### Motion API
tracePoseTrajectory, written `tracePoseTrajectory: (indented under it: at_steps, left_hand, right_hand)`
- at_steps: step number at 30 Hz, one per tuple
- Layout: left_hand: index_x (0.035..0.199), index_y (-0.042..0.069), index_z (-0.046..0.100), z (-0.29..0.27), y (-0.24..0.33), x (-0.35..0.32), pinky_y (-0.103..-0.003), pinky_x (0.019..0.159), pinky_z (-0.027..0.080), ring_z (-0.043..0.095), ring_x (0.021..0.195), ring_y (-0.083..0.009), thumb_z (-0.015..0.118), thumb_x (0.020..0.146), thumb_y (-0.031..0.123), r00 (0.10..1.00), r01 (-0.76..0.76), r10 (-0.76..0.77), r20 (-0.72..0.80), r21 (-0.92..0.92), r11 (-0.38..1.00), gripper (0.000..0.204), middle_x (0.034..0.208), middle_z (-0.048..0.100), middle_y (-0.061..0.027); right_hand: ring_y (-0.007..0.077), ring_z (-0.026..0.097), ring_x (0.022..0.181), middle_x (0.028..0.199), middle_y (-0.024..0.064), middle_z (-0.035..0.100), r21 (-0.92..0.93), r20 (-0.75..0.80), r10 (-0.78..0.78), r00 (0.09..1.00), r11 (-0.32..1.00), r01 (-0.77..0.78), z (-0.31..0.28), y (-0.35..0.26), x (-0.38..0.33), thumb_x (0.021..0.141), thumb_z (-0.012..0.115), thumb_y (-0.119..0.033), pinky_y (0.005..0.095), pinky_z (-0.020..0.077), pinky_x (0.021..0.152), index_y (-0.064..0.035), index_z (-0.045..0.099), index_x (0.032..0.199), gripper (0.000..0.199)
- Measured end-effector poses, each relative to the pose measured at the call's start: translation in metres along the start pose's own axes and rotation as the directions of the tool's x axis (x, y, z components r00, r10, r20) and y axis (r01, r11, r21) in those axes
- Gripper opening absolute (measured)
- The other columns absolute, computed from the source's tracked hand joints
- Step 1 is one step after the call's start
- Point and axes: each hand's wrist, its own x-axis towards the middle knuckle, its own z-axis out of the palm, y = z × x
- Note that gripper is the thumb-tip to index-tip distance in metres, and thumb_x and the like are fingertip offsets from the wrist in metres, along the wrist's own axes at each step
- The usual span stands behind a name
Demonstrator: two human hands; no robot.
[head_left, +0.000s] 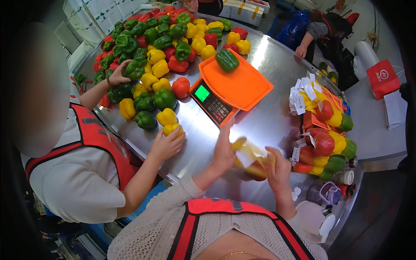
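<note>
Between my hands is a motion-blurred pack of bell peppers point(255, 168) with a white label, showing yellow and reddish colours. My right hand point(279, 171) grips its right side, fingers curled round a yellow part. Along the left side of the pack, my left hand point(223, 149) has its fingers stretched toward the scale, seemingly touching the pack at most. Just beyond stands an orange scale point(253, 93) with a lit green display. A green bell pepper point(227, 60) lies on its pan.
Loose red, green and yellow bell peppers point(162, 41) cover the metal table's point(190, 149) far left. A co-worker's hand point(169, 145) touches a yellow pepper; their other hand is on a green one. Tagged three-colour pepper packs point(325, 145) lie right, near a purple-lidded bottle point(331, 195). Another person stands far right.
</note>
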Motion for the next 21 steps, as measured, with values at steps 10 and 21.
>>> tracePoseTrajectory:
  at_steps: [10, 21]
  left_hand:
    - [0.098, 0.000, 0.065, -0.043, -0.049, 0.231, -0.034, 0.076, 0.050, 0.064, 0.082, -0.0213, 0.062, 0.098, 0.027, 0.951, 0.095, -0.146, -0.273, -0.192, 0.977, 0.028, 0.090, 0.069, -0.0136]
    - [0.131, 0.007, 0.057, -0.049, -0.137, 0.298, -0.038, 0.093, 0.050, 0.062, 0.116, -0.0355, 0.057, 0.095, 0.032, 0.962, 0.263, -0.271, 0.018, 0.186, 0.947, 0.043, 0.119, 0.066, -0.0220]
  right_hand:
    - [0.0104, 0.052, 0.074, 0.080, 0.0029, 0.061, 0.368, 0.085, 0.048, 0.995, 0.927, -0.076, 0.059, -0.012, 0.274, 0.093, 0.063, -0.024, 0.0294, 0.0439, 0.065, 0.0000, 0.067, 0.102, 0.026]
    - [0.0105, 0.052, 0.070, 0.082, 0.0004, 0.060, 0.243, 0.266, 0.052, 0.963, 0.963, -0.119, 0.153, 0.033, 0.388, 0.101, 0.050, -0.027, 0.0265, 0.0427, 0.061, -0.0047, 0.066, 0.104, 0.028]
